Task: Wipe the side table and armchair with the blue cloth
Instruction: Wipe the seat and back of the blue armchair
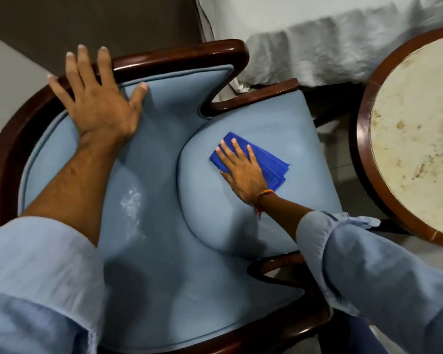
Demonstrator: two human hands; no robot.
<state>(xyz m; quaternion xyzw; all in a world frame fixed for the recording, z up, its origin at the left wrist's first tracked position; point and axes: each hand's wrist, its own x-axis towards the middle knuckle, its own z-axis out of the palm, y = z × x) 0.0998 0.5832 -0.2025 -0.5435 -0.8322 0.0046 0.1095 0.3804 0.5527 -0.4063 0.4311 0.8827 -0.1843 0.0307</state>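
1. From the head view, the right hand point(243, 172) lies flat, fingers spread, pressing the blue cloth point(266, 162) on the seat cushion point(287, 139) of the armchair point(164, 139).
2. The left hand point(100, 100) is open and flat too, holding nothing. It leans on the padded back, near the dark wood rim point(179, 51).
3. To wipe well, I think the cloth should stay flat and folded, and slide in long rows into the crease by the back.
4. A pale smudge point(131, 203) on the back pad, nearer the person, may need a rub.
5. The round side table point(363, 139) stands on the right, its light top blotchy. A white bed cover point(317, 47) hangs on the far side.
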